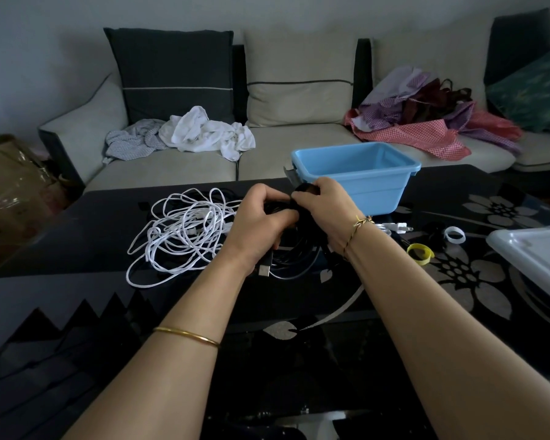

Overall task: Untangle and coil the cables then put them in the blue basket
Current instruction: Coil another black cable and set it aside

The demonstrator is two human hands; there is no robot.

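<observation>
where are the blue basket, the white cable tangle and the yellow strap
blue basket [372, 193]: head view, on its front wall.
white cable tangle [189, 231]: head view, middle of the heap.
yellow strap [424, 260]: head view, on its curled band.

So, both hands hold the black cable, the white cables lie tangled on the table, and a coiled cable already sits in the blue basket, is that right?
Not quite: the head view shows no cable in the blue basket. The left hand and right hand do hold the black cable, and the white cables lie tangled on the table.
</observation>
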